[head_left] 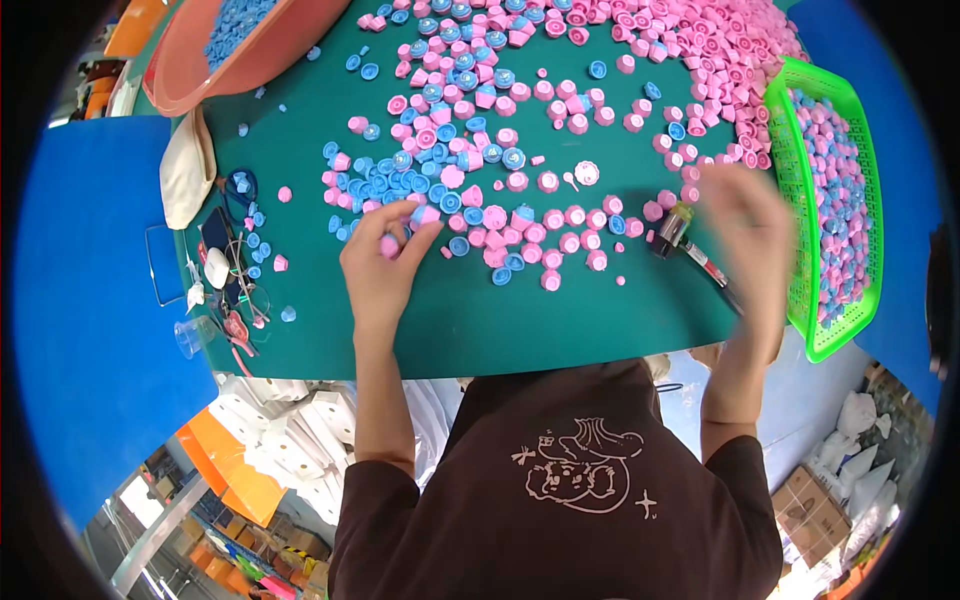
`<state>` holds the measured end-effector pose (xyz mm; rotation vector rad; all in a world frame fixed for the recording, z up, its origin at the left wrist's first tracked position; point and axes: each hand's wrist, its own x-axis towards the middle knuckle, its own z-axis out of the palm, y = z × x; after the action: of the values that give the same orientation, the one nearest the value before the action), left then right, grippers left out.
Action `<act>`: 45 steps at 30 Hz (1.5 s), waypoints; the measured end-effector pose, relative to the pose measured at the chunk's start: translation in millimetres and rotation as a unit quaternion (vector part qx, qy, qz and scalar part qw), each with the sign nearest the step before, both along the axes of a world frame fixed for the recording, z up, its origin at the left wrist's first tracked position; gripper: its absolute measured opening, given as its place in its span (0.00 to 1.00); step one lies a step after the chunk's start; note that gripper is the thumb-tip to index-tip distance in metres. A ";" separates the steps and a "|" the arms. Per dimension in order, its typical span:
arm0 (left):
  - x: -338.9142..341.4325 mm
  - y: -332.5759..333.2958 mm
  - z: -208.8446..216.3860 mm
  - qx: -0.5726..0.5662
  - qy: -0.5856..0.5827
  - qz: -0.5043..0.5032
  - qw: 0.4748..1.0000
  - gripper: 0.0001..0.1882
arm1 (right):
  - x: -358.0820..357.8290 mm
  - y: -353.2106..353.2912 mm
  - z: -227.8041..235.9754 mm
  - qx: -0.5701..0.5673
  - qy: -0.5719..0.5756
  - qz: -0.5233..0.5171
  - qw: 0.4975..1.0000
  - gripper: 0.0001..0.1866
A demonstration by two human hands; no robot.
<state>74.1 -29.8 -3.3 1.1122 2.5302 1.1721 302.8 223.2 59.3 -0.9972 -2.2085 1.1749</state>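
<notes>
My left hand (385,262) is over the left-middle of the green table, its thumb and fingers closed on a small pink-and-blue cupcake-shaped plastic piece (425,214). Another small pink piece (389,245) shows against its palm. Just beyond that hand lie loose blue domed caps (395,183) and several pink cups (533,232). Motion smears my right hand (745,225), so its fingers cannot be made out. It is between the pink pile and a green basket (797,200), which holds many joined pink-and-blue pieces (838,200). A dark-and-yellowish small bottle (672,229) lies beside it.
A marker-like pen (707,264) rests by the bottle. Pink cups (730,75) are heaped at the far right. An orange basin (180,75) of blue parts stands far left. Along the left edge are a cream pouch (188,170), glasses (258,300) and a clear plastic cup (195,336).
</notes>
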 end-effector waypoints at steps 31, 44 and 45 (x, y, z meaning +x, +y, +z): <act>-81.2 74.0 22.1 0.315 -0.568 -0.138 0.747 0.19 | -169.0 32.2 -47.3 0.095 -0.096 0.216 0.967 0.10; -105.8 122.5 31.7 -0.122 0.109 -0.148 0.975 0.14 | 28.6 104.2 40.5 0.140 -0.091 -0.146 0.975 0.13; -109.2 126.3 30.7 -0.135 0.126 -0.159 0.970 0.14 | 57.4 116.7 39.7 0.153 -0.130 -0.167 0.965 0.13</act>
<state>-35.1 96.6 27.4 1.5980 2.4555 0.6211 360.2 339.9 99.0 -1.3796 -2.2072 0.5597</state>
